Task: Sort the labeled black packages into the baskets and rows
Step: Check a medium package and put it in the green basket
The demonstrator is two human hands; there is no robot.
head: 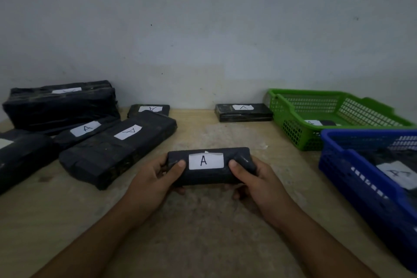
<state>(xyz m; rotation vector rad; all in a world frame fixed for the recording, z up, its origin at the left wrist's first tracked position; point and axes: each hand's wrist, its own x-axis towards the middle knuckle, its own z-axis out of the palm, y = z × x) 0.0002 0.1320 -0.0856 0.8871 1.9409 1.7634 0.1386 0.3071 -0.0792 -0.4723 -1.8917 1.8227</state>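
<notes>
A small black package [209,178] with a white label reading "A" is held just above the wooden table [203,232], in front of me at the centre. My left hand [155,180] grips its left end, thumb on top beside the label. My right hand [257,180] grips the right end the same way. A green basket [293,124] stands at the back right with a labeled package inside. A blue basket [338,165] at the right holds a package with a white label.
Several larger black packages labeled "A" lie at the left, among them a long one [117,153] and a big block [61,106] at the back left. Two flat ones rest by the wall, one left of centre [149,109] and one [243,113] beside the green basket.
</notes>
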